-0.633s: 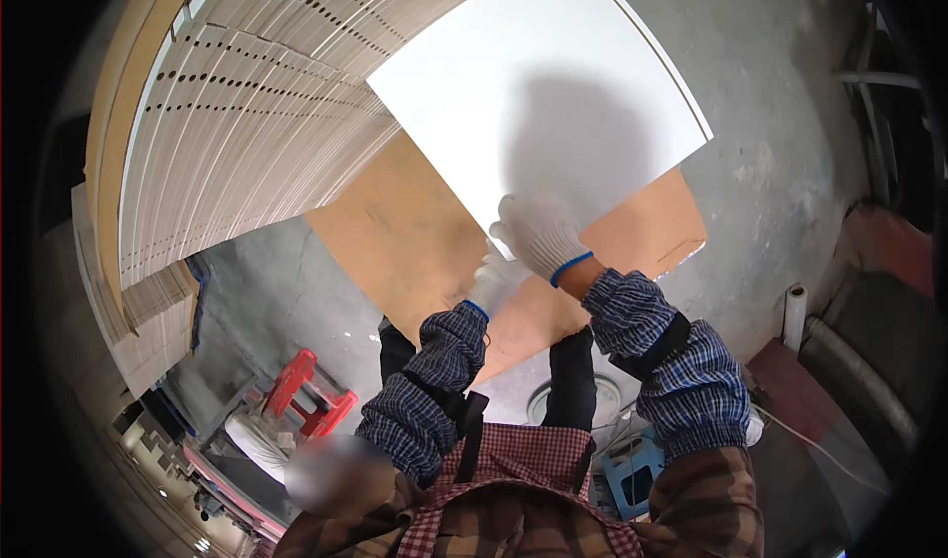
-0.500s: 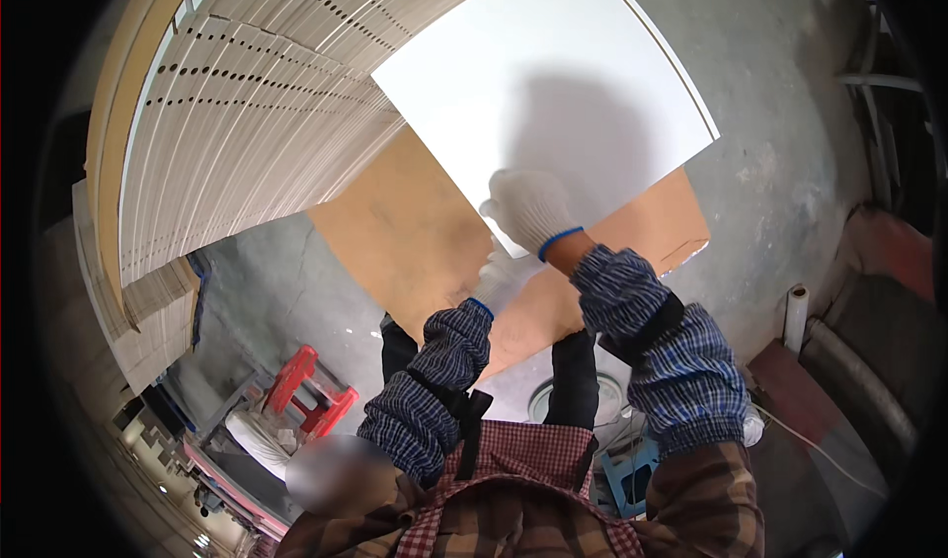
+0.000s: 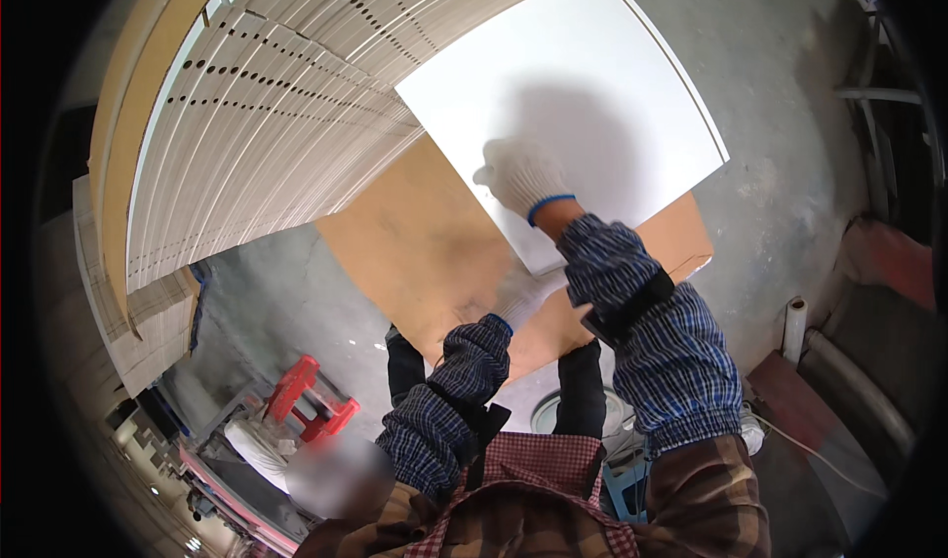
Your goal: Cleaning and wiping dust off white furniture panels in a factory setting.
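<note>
A white rectangular panel with a thin groove along its right edge lies over a brown cardboard sheet. My right hand, in a white knitted glove with a blue cuff, rests at the panel's left edge. Its fingers are curled in with the thumb toward the edge; whatever they hold, if anything, is hidden. At the panel's near corner is my left hand, gloved the same way and smeared by motion, so its fingers do not show clearly.
A tall stack of panels with drilled edges stands at the left. A red plastic stool is at the lower left, a blue stool by my legs. Rolled material and pipes are at the right.
My right hand has moved away from the near corner, up along the panel's left edge. My left hand has shifted right along the near edge. The view has shifted slightly.
</note>
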`<action>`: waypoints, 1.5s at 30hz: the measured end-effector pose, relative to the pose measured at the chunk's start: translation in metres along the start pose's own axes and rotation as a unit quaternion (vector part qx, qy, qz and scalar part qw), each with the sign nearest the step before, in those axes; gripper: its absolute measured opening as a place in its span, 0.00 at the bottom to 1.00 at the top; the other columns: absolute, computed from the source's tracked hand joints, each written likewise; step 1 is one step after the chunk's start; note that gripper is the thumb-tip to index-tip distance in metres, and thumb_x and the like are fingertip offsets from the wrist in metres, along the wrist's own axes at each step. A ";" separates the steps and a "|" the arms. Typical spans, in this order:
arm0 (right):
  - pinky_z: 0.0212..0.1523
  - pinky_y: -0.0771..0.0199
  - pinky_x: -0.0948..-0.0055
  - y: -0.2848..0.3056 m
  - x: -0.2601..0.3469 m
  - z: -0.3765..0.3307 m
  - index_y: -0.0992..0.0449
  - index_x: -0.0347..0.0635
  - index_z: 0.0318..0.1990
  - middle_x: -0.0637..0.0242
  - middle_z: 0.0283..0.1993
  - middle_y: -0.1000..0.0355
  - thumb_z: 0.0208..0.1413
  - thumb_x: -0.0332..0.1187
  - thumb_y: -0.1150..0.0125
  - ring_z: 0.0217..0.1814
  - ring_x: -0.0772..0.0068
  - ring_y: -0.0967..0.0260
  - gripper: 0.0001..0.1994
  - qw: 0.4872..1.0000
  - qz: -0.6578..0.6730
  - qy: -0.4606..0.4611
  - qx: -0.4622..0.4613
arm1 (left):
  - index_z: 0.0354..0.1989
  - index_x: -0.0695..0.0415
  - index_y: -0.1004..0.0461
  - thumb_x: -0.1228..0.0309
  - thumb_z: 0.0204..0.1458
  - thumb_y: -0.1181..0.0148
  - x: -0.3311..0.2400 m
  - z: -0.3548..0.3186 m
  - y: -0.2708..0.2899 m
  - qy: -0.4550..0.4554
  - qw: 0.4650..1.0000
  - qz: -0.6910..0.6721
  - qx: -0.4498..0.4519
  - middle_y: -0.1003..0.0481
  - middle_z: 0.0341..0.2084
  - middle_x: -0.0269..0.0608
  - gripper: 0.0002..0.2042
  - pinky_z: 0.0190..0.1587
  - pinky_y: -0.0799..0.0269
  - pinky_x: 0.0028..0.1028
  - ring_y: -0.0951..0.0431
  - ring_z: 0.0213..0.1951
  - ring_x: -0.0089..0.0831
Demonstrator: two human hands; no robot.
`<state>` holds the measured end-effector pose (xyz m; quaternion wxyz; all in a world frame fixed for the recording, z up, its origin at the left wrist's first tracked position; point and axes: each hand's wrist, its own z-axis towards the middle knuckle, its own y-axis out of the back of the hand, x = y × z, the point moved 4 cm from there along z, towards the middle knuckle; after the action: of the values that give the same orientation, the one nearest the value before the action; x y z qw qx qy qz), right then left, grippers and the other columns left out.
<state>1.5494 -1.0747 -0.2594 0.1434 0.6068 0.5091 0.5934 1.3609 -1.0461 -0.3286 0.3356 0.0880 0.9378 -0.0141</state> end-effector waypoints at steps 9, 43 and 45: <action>0.41 0.23 0.50 -0.029 0.011 -0.065 0.18 0.37 0.36 0.49 0.34 0.22 0.57 0.43 0.39 0.37 0.44 0.23 0.16 0.994 0.016 -0.062 0.093 | 0.67 0.59 0.41 0.35 0.47 0.33 0.069 0.018 0.038 0.061 0.982 0.167 -0.062 0.25 0.57 0.52 0.48 0.52 0.24 0.34 0.22 0.58 0.40; 0.79 0.56 0.58 -0.062 -0.001 -0.087 0.30 0.43 0.65 0.69 0.74 0.40 0.53 0.52 0.35 0.77 0.64 0.50 0.35 0.956 0.002 0.290 -0.037 | 0.48 0.62 0.24 0.70 0.57 0.40 0.077 0.024 -0.004 -0.138 0.740 0.659 0.009 0.20 0.32 0.39 0.13 0.40 0.24 0.40 0.18 0.38 0.42; 0.79 0.53 0.56 -0.062 -0.007 -0.096 0.28 0.43 0.64 0.68 0.75 0.41 0.50 0.53 0.31 0.77 0.61 0.51 0.36 0.944 0.022 0.327 -0.047 | 0.51 0.62 0.26 0.70 0.58 0.41 0.068 0.024 -0.004 -0.146 0.850 0.506 0.004 0.20 0.37 0.42 0.14 0.42 0.23 0.38 0.18 0.40 0.43</action>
<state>1.4407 -1.0945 -0.2872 -0.0157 0.3829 0.4858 0.7856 1.3240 -1.0418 -0.3904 0.4291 0.5484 0.7038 0.1408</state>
